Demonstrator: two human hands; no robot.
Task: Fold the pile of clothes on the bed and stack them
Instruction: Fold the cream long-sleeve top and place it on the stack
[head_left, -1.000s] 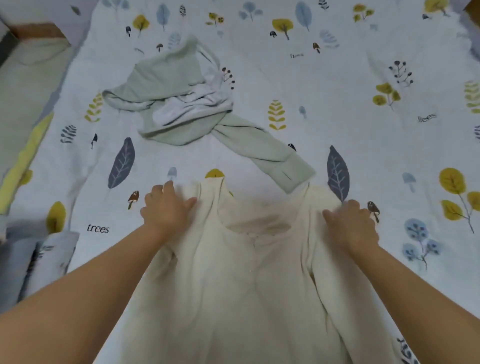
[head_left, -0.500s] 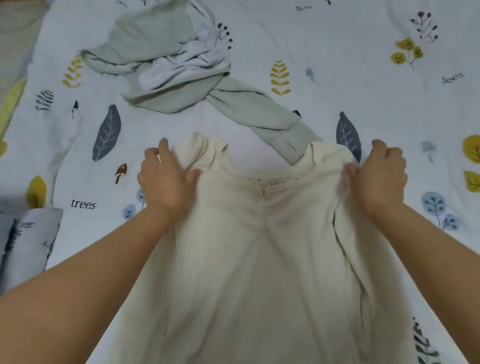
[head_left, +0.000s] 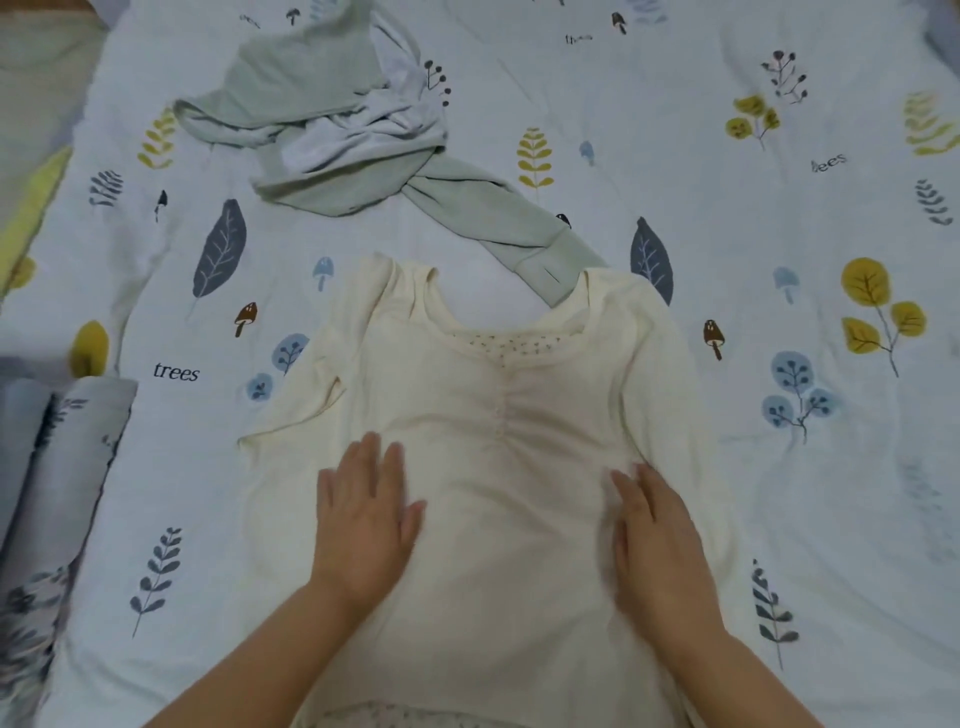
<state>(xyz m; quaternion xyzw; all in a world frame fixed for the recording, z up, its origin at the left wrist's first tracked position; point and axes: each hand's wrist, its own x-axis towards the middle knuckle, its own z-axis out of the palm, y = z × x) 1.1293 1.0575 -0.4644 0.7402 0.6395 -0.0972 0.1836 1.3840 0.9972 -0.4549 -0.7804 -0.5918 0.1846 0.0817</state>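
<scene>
Cream top (head_left: 498, 415) lies flat on the leaf-print bedsheet (head_left: 779, 234), neckline at 12 o'clock. Left hand (head_left: 363, 519) and right hand (head_left: 660, 540) press it, fingers straight, close together. Green garment (head_left: 311, 93) lies bunched at 11 o'clock.

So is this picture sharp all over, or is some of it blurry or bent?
Head view: light is soft and even, no glare; the left hand and right hand on the cream top look slightly motion-blurred; the wide lens curves the bedsheet toward the edges.
</scene>
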